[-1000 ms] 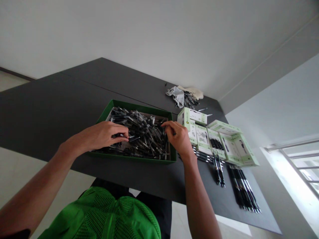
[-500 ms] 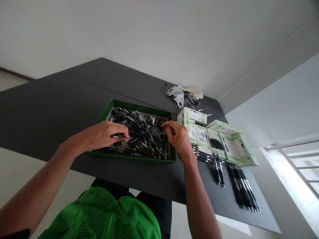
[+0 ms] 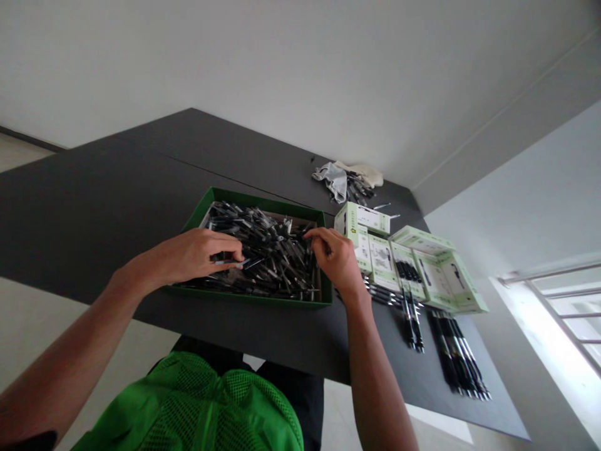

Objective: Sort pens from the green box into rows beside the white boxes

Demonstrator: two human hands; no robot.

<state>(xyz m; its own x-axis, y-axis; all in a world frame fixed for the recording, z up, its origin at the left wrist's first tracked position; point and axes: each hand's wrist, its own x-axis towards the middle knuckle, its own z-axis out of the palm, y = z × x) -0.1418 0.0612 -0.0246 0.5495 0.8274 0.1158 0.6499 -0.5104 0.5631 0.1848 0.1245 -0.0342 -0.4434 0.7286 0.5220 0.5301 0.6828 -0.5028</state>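
Note:
A green box (image 3: 263,299) holds a loose heap of black and clear pens (image 3: 277,250). Over its left part, my left hand (image 3: 211,254) is closed, thumb and fingers pinching a pen (image 3: 248,262) that points right across the heap. At the box's right wall, my right hand (image 3: 331,250) is curled with its fingertips together above the pens. Whatever those fingertips may hold is too small and dark to make out.
Pale green and white cartons (image 3: 382,260) stand right of the box, one with pens inside. Rows of black pens (image 3: 460,357) lie at the table's right end. Cloth gloves (image 3: 333,180) rest on more pens near the wall. The dark table (image 3: 94,207) stretches left.
The pen in my left hand has tilted slightly, its end shifting a little. My right hand stays at the box's right wall.

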